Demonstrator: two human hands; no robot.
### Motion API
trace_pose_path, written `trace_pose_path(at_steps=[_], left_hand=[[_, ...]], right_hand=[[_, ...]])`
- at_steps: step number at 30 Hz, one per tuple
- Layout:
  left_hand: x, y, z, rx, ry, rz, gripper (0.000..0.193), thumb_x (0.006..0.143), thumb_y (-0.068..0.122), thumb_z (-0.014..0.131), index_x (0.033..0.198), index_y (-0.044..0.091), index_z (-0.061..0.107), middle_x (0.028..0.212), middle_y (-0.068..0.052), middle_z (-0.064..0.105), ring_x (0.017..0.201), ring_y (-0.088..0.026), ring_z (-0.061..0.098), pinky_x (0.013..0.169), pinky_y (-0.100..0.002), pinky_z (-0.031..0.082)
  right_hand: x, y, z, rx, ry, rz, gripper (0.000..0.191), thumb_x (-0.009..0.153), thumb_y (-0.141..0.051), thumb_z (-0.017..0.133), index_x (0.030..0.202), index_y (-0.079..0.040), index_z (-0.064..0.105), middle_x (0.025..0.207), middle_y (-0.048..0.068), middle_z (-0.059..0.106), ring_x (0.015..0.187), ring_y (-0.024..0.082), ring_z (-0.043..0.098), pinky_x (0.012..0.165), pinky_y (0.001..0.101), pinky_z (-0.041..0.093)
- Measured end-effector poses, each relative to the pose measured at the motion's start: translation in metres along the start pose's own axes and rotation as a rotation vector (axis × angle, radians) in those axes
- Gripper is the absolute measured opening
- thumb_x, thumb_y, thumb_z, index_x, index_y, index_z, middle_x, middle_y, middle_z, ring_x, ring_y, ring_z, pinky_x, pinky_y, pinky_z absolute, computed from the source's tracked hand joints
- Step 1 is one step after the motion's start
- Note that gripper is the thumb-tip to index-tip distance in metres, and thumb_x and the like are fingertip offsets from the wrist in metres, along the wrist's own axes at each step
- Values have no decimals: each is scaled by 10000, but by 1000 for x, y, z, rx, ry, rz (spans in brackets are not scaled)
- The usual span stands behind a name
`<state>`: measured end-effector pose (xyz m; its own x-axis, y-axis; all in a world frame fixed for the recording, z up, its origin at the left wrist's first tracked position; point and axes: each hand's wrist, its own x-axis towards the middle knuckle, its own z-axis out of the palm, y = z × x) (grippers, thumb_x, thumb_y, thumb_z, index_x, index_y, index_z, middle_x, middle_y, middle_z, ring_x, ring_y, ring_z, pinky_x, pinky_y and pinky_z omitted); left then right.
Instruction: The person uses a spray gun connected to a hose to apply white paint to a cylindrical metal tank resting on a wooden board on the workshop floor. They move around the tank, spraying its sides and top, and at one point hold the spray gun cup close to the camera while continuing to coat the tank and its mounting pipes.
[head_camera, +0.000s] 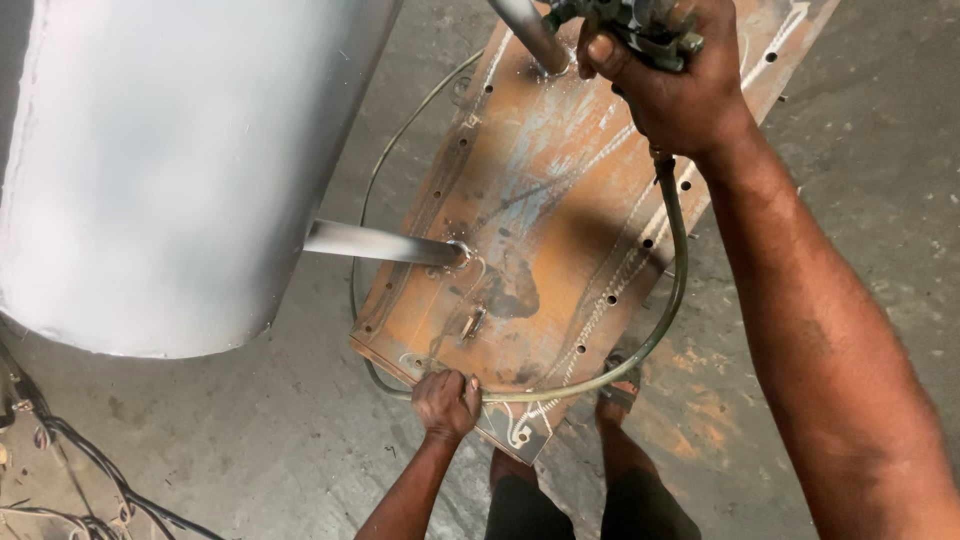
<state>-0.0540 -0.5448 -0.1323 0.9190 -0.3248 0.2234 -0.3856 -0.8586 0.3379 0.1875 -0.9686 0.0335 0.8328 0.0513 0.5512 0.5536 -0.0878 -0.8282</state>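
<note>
While the right hand (672, 85) grips a spray gun (640, 22) near the top, fingers curled tight round it, the left hand (446, 402) closes in a fist on the hose (680, 270) at the near edge of the rusty plate (560, 230); spraying seems under way — the next pass likely needs slack hose; the silver-coated tank (170, 160) stands on coated legs (385, 244) — its finish looks even.

There are two hands, the left hand (446, 400) and the right hand (672, 80), one spray gun (625, 22), one greenish hose (672, 290), one rusty steel plate (560, 230), one large silver tank (170, 170) and two silver legs, (385, 244) and (530, 35)
</note>
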Motion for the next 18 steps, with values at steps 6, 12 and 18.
trace_pose_path(at_steps=[6, 12, 18], left_hand=[[0, 1, -2, -24, 6, 5, 301, 853, 272, 672, 670, 101, 504, 659, -100, 530, 626, -348, 547, 592, -486, 424], [1, 1, -1, -17, 14, 12, 302, 848, 276, 675, 667, 103, 506, 657, -93, 537, 619, -344, 551, 583, -483, 423], [1, 2, -2, -10, 24, 19, 309, 851, 279, 677, 665, 104, 503, 661, -94, 535, 623, -343, 553, 587, -484, 424]], right_hand=[[2, -7, 8, -24, 82, 40, 153, 1154, -148, 671, 1086, -12, 651, 959, 56, 708, 894, 139, 707, 767, 267, 586], [-1, -16, 12, -43, 45, -4, 165, 1174, -92, 716, 1072, 9, 634, 961, 67, 710, 894, 143, 709, 805, 276, 588], [-4, -20, 21, -230, 68, -56, 153, 1132, -26, 761, 1117, 40, 624, 1005, 94, 683, 921, 174, 664, 822, 303, 564]])
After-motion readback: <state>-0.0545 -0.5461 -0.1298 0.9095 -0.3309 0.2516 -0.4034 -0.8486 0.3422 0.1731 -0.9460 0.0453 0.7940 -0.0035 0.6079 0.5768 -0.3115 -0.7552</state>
